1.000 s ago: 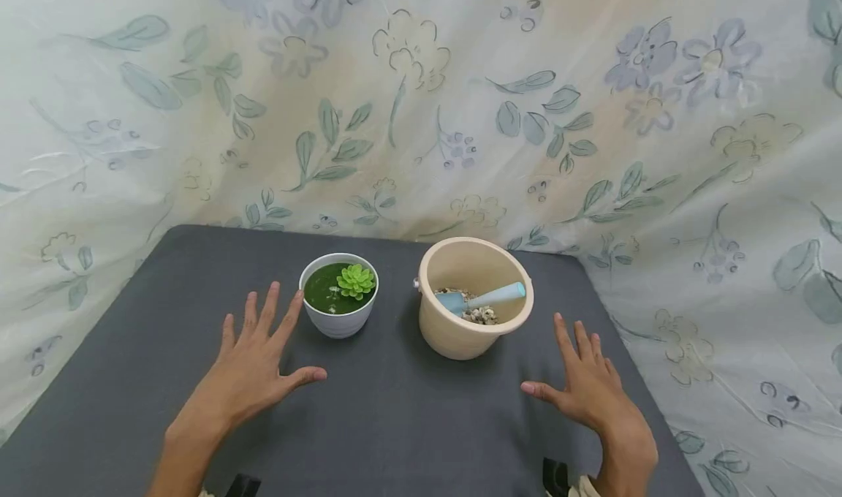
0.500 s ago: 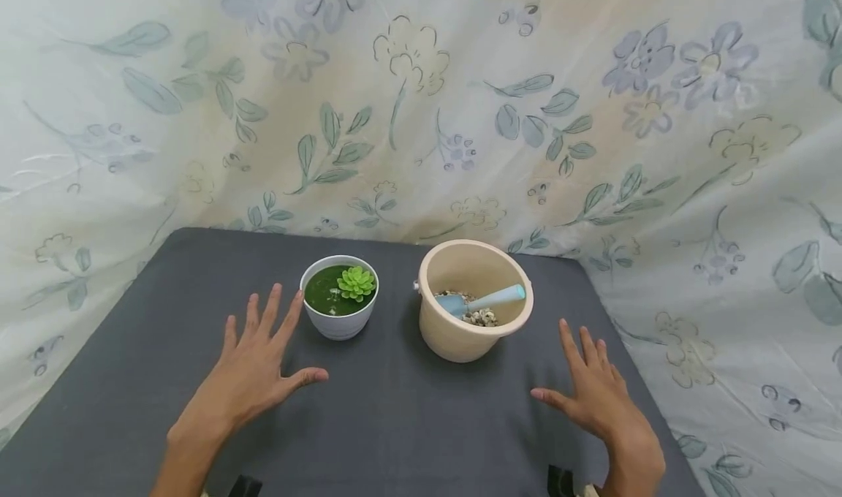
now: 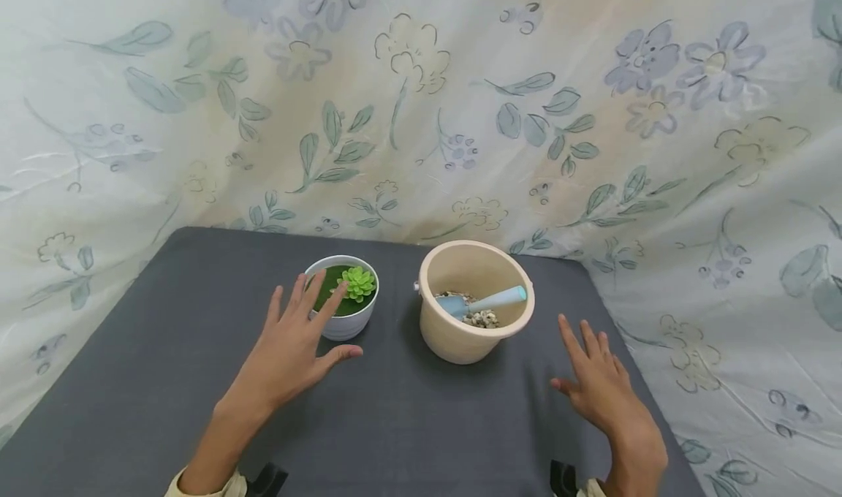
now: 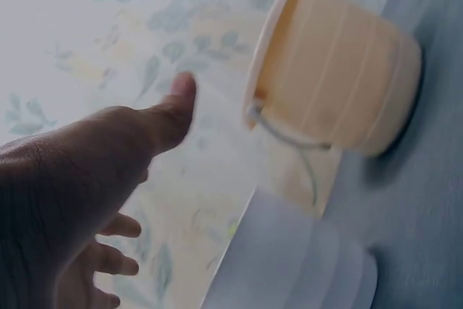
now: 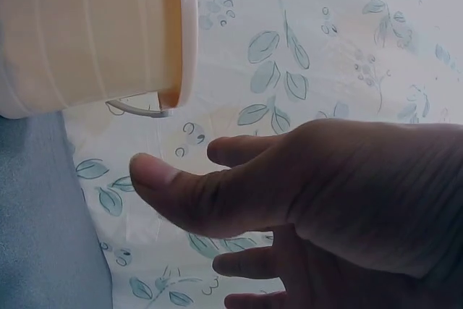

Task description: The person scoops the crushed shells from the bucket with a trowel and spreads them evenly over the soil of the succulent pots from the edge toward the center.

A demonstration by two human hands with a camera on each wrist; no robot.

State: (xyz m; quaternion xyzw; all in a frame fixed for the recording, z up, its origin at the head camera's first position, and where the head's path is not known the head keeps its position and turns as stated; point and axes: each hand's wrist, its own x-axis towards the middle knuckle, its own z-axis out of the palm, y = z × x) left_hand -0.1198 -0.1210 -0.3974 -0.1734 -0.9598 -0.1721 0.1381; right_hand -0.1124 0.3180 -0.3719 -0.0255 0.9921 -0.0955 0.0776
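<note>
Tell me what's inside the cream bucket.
The cream bucket holds a blue scoop lying on speckled bits. Its near side hides part of the interior, and whatever lies beneath the scoop or bits is covered.

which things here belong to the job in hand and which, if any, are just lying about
Probably for the job:
round white pot with a green rosette plant, nearest the left hand
round cream plastic-looking bucket
light-blue trowel and speckled stone-like bits inside it

Probably just setting, nothing loose:
dark grey cloth-like tabletop
white floral sheet behind
</note>
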